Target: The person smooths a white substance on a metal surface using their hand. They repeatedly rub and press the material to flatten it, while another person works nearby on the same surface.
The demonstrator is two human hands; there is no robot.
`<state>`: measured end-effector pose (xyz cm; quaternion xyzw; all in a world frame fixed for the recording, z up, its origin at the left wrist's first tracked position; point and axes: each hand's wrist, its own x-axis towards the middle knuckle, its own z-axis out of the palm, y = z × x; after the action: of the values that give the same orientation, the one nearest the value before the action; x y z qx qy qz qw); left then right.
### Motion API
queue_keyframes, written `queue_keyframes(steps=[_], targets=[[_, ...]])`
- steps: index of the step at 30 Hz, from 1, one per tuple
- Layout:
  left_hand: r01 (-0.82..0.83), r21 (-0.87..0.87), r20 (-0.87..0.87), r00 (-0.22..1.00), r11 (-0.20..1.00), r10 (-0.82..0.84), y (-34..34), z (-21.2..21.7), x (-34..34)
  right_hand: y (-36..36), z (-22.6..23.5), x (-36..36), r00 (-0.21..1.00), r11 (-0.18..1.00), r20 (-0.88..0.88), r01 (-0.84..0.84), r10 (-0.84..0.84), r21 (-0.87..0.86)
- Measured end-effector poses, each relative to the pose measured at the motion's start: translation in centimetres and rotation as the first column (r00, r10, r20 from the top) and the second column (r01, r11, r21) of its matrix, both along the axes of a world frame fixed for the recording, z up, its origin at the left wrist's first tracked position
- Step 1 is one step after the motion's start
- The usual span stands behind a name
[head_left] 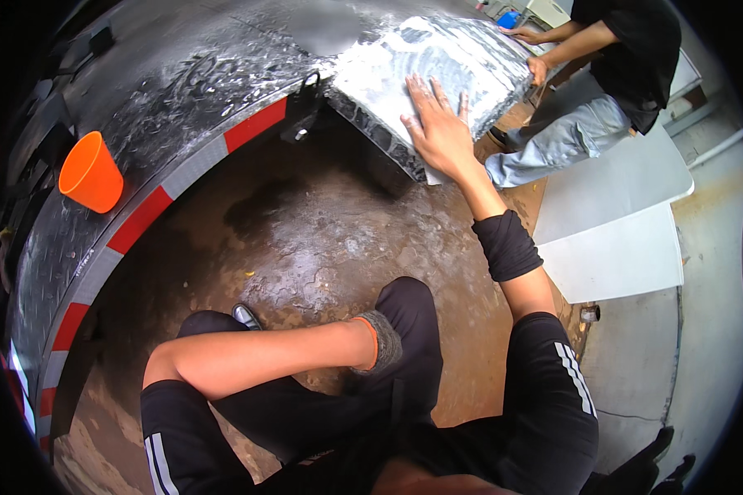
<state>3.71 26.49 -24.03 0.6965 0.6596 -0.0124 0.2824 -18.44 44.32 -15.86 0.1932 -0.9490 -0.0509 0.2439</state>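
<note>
Sheet metal, a soapy embossed panel, lies ahead and to the right of the person, resting on the wet edge of a black checker-plate deck with its long axis running away to the upper right, toward a second person who has both hands at its far end. The right hand is the nearer one: its arm reaches straight forward, and the hand lies flat on the near end of the panel, palm down, fingers spread and pointing up along that axis, gripping nothing. The left hand is well apart from the panel, low and close to the body; it wears a grey glove and rests against the dark trousers at the knee, and whether it is clenched or loose I cannot tell. An orange cup stands on the deck far to the left, near the red-and-white edge strip, away from both hands
</note>
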Motion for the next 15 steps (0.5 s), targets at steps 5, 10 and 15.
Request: queue_keyframes(steps=[5, 10, 15], targets=[[0.057, -0.023, -0.073, 0.996, 0.998, -0.059, 1.0, -0.2, -0.2, 0.8, 2.0, 0.3, 0.97, 0.824, -0.12, -0.243, 0.212, -0.512], [0.053, 0.244, 0.014, 0.998, 0.968, -0.058, 0.6, -1.3, -0.1, 4.1, -1.0, 1.0, 0.964, 0.869, -0.146, -0.264, 0.222, -0.418], [0.106, 0.128, 0.121, 0.985, 0.986, -0.122, -1.4, -4.0, -1.3, 0.5, 2.0, 6.1, 1.0, 1.0, 0.02, -0.005, 0.005, -0.01]])
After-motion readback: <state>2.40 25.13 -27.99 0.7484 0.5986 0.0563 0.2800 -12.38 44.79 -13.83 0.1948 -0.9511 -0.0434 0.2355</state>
